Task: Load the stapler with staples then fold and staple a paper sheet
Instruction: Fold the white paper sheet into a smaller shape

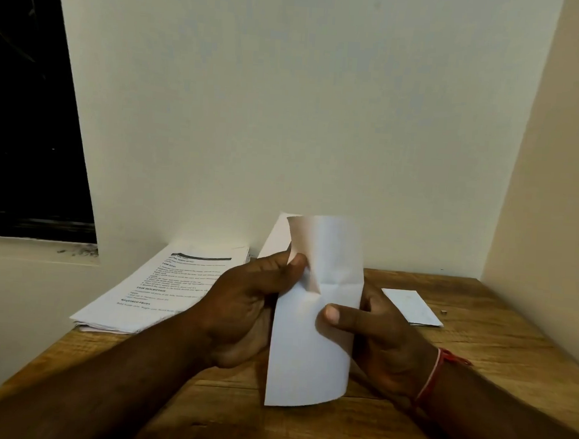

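While the stapler is nowhere in our view, we have the sheet (309, 358) up off the bench (300, 432), between both hands. It is folded into a tall narrow strip. Its long axis runs up and away from us, with the lower end hanging near our wrists and the top end leaning toward the wall.

Our left hand (251, 299) pinches the left edge above the middle, thumb on the front and fingers curled behind. The paper puckers there, beside a cross crease. Our right hand (380, 325) grips the right edge a little lower, thumb pressed flat on the front face and fingers hidden behind. A red thread (431, 376) circles the right wrist.

We judge the folding to be in hand and the stapling not yet done, since no staple shows on the strip. The coming move turns on that long axis: one hand must let go to fetch the stapler. We cannot say which hand is nearer to it, as it is out of view.

Farther back on the left lies a stack of printed pages (160, 289), close to the wall. On the right lies a small folded paper (412, 306), with a tiny speck (443, 311) just beside it; we cannot tell what it is. No container shows.
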Action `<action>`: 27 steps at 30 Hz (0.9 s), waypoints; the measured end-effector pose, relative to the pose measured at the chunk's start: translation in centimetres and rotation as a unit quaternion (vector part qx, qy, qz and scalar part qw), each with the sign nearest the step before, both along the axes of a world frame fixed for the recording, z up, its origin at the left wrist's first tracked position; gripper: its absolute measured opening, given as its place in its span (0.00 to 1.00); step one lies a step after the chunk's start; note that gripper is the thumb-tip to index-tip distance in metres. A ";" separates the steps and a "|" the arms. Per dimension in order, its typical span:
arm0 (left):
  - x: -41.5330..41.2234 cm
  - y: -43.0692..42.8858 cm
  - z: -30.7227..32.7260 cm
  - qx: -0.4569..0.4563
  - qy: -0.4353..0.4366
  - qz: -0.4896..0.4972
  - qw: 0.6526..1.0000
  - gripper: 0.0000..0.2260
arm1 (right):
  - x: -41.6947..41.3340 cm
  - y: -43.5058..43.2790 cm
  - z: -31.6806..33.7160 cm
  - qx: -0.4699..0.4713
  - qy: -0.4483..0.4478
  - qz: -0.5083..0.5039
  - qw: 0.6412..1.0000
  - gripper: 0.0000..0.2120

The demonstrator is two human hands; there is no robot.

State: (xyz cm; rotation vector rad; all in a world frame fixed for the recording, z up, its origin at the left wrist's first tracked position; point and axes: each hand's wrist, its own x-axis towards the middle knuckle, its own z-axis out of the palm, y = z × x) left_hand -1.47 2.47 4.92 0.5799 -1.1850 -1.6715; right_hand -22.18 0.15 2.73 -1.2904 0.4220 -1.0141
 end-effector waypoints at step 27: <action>1.1 -0.5 0.3 -0.085 -0.052 0.073 0.992 0.20 | -0.5 0.1 0.4 -0.095 -0.003 0.019 0.995 0.37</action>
